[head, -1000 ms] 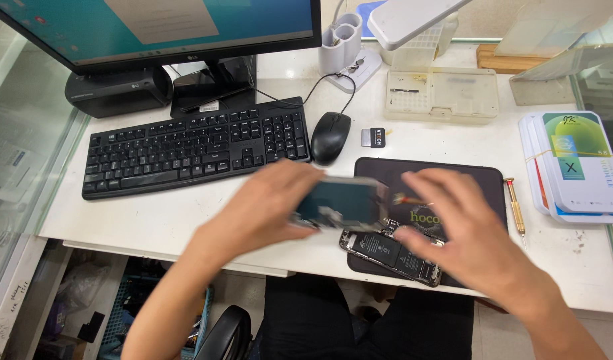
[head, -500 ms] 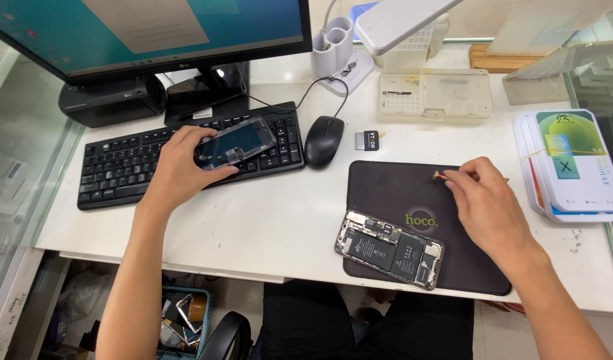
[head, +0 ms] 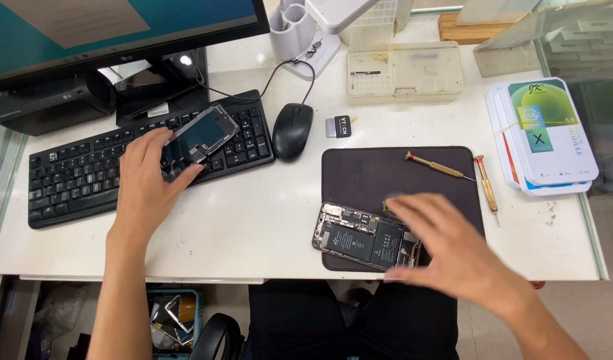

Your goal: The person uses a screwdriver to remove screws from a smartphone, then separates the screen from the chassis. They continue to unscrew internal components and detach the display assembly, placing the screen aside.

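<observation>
Phone screen [head: 201, 135] in left hand [head: 146, 180] — white boxes [head: 543, 137] far right.

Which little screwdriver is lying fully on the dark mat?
The red-tipped screwdriver lies on the dark mat; the other screwdriver lies beside its right edge.

Bare forearms, bare hands [head: 143, 183] (no sleeves), dark trousers [head: 353, 320]

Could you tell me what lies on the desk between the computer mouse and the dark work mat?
In the head view, a small black card-like tag lies on the white desk between the mouse and the dark mat; nothing else.
</observation>
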